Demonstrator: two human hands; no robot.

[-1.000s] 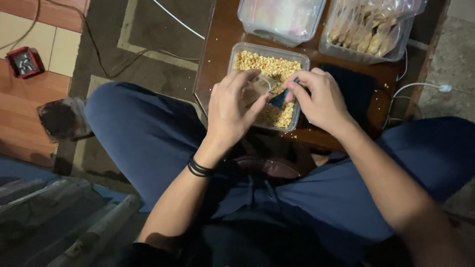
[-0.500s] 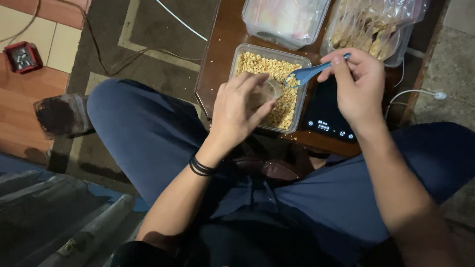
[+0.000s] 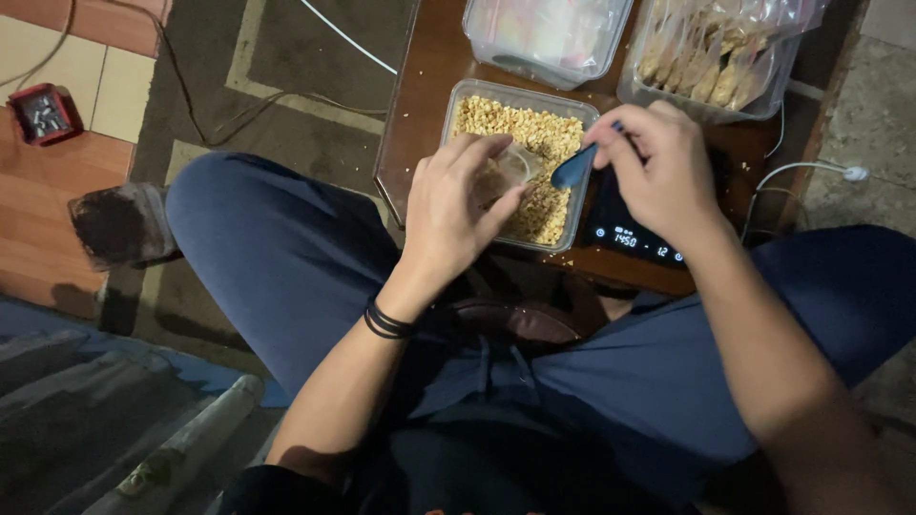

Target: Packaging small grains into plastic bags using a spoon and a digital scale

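Observation:
My left hand [image 3: 450, 212] holds a small clear plastic bag [image 3: 508, 170] open over a clear tub of yellow-brown crumbs [image 3: 551, 135]. My right hand [image 3: 656, 172] grips a blue plastic spoon [image 3: 575, 169], whose bowl sits right beside the bag's mouth above the tub. A black digital scale [image 3: 632, 229] with a lit display lies under my right hand on the brown low table [image 3: 427, 91].
At the table's far side stand a clear lidded tub [image 3: 544, 36] and a clear tub of packed snack bags [image 3: 711, 59]. A white cable [image 3: 811, 170] runs at right. My blue-trousered knees flank the table. A red box [image 3: 42, 113] sits on the floor at left.
My right hand lifted the blue spoon up to the right, away from the bag, then brought it back down to the bag's mouth. The scale's display came into view.

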